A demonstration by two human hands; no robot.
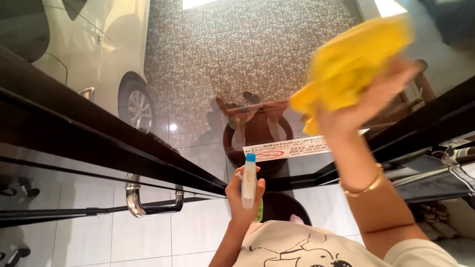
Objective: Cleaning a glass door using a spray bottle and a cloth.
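Head view, left to right: lower centre, left hand (243, 189) closed around a small upright spray bottle (249, 180), kept clear of the glass; upper right, right hand (362, 103) gripping a yellow cloth (347, 64) (motion-blurred) against the glass door (208, 51).

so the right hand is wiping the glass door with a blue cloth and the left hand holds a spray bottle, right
Not quite: the cloth is yellow, not blue. The head view shows the right hand pressing the yellow cloth to the glass door, while the left hand holds a small spray bottle with a blue top.
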